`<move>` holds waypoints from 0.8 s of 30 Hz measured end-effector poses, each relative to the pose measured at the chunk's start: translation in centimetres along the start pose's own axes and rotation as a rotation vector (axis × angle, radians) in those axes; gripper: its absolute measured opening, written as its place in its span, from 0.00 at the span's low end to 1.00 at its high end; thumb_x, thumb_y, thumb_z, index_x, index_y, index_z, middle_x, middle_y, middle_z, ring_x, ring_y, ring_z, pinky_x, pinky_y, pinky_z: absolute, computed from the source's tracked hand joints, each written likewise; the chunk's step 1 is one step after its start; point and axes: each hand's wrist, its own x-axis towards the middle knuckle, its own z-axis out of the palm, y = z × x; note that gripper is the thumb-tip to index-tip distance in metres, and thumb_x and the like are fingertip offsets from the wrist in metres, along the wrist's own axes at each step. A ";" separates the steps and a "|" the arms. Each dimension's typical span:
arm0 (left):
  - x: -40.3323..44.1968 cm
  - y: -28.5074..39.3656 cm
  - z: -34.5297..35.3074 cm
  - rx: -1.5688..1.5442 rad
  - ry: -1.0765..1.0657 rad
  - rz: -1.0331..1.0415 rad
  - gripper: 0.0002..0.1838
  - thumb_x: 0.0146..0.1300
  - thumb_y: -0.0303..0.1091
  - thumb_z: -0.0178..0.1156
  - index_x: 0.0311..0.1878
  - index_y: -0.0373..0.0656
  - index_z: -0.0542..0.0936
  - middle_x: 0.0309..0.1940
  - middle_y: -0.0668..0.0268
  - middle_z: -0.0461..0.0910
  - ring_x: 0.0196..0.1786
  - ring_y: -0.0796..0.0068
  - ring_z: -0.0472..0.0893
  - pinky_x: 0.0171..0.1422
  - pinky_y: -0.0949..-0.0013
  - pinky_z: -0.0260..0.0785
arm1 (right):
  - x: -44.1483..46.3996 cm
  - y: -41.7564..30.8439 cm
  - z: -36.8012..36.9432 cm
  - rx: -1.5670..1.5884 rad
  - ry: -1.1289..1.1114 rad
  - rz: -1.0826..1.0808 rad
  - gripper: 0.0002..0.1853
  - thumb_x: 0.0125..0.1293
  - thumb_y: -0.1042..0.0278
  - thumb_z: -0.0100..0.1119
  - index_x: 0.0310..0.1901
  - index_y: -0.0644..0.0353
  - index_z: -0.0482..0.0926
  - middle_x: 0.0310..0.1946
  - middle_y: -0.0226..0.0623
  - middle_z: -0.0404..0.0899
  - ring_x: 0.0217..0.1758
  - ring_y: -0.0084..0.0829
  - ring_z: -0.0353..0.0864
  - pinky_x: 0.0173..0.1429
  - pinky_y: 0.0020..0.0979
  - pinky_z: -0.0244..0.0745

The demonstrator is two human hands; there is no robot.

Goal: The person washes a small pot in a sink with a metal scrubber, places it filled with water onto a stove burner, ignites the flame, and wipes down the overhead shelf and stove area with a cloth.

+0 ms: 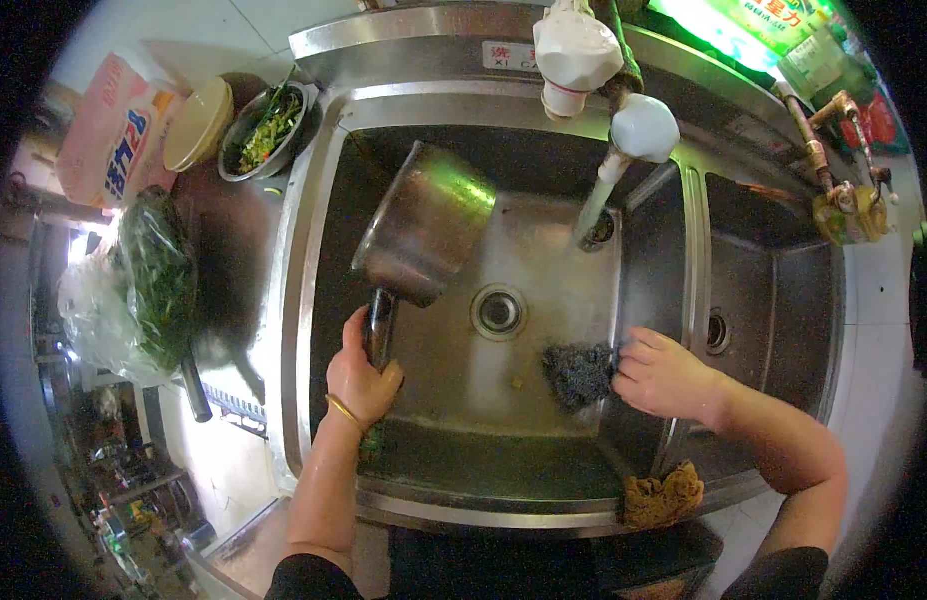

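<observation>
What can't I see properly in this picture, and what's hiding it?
All in the head view:
Pot: its far side is turned away from the camera.
Pot handle: the left hand covers part of it.
Dark scrubber: the curled right hand hides whether its fingertips pinch it.
Sink label: the white tap fitting covers its end.
Bright green packet: the top edge cuts it off.

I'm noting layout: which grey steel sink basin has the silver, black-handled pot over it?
The wide left basin: the left hand holds the silver pot there. The narrower right basin has none.
</observation>
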 end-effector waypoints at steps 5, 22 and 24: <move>0.4 -0.2 1.6 -0.521 -0.407 0.038 0.37 0.49 0.30 0.58 0.64 0.41 0.56 0.33 0.58 0.77 0.28 0.61 0.78 0.35 0.60 0.73 | -4.0 -1.4 3.8 0.168 0.187 0.342 0.14 0.48 0.52 0.64 0.27 0.54 0.77 0.26 0.32 0.76 0.37 0.36 0.75 0.51 0.39 0.68; 1.7 -5.7 19.9 -0.336 -0.945 -0.336 0.46 0.45 0.40 0.68 0.69 0.44 0.57 0.40 0.55 0.78 0.38 0.65 0.79 0.41 0.63 0.73 | -4.1 -1.4 5.0 0.186 0.431 0.465 0.09 0.44 0.66 0.64 0.17 0.55 0.72 0.17 0.33 0.72 0.27 0.36 0.74 0.43 0.37 0.71; 1.2 -4.7 19.2 -0.249 -0.852 -0.247 0.49 0.44 0.41 0.68 0.70 0.44 0.54 0.45 0.52 0.77 0.46 0.60 0.78 0.49 0.60 0.72 | -4.1 -1.3 5.1 0.177 0.453 0.462 0.10 0.44 0.66 0.64 0.16 0.55 0.72 0.17 0.34 0.72 0.27 0.36 0.74 0.43 0.37 0.71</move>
